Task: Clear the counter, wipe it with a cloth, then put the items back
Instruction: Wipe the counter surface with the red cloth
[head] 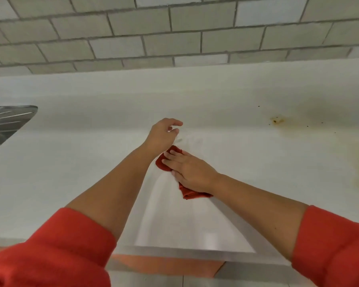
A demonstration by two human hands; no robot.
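Note:
A red cloth (190, 193) lies bunched on the white counter (71, 162) near the middle. My right hand (190, 168) presses flat on top of it, fingers spread over the cloth. My left hand (164, 135) hovers just beyond the cloth, fingers loosely curled and apart, holding nothing. Both forearms reach in from red sleeves at the bottom. No other items stand on the counter in view.
A brownish stain (277, 120) with small dark specks marks the counter at the right. The corner of a steel sink drainer (6, 121) shows at the left edge. A grey tiled wall (174, 38) runs along the back. The counter's front edge (174, 250) is near me.

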